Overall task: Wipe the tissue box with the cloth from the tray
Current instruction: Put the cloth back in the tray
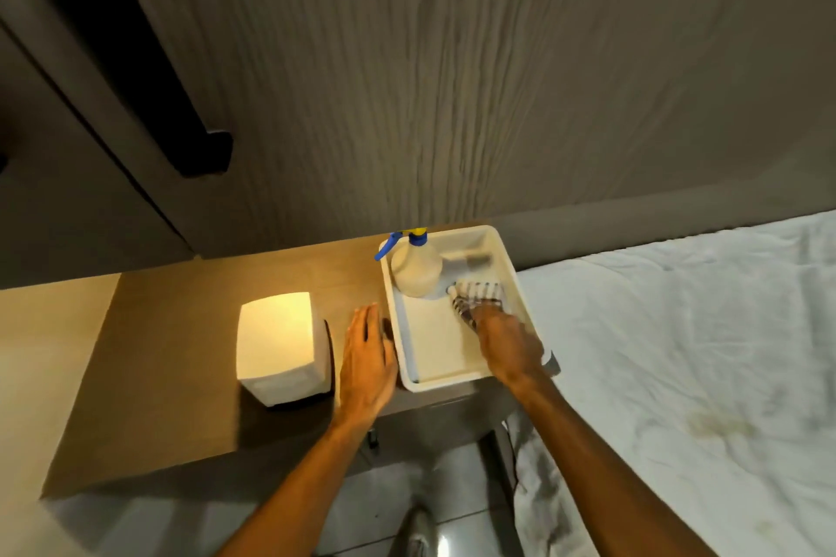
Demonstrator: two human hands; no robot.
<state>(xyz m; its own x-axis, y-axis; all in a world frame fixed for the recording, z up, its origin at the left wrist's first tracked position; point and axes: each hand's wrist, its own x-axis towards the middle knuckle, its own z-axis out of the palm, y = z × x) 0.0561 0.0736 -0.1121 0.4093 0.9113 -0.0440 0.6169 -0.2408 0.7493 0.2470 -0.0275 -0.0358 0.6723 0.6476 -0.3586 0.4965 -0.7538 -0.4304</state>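
A pale tissue box [277, 344] stands on the wooden bedside table [172, 375], lit warm from above. To its right sits a white tray [425, 357] holding a striped cloth [477, 292]. My right hand [509, 341] reaches into the tray, its fingers closed on the near end of the cloth. Between the box and the tray my left hand [366, 357] lies flat over the table with fingers apart, holding nothing, close to the tray's left wall.
A white spray bottle [415, 269] with a blue and yellow nozzle stands in the tray's far left corner, beside a grey brush-like item [470, 260]. A bed with white sheets [678, 353] fills the right. A wood-grain wall rises behind; tiled floor lies below.
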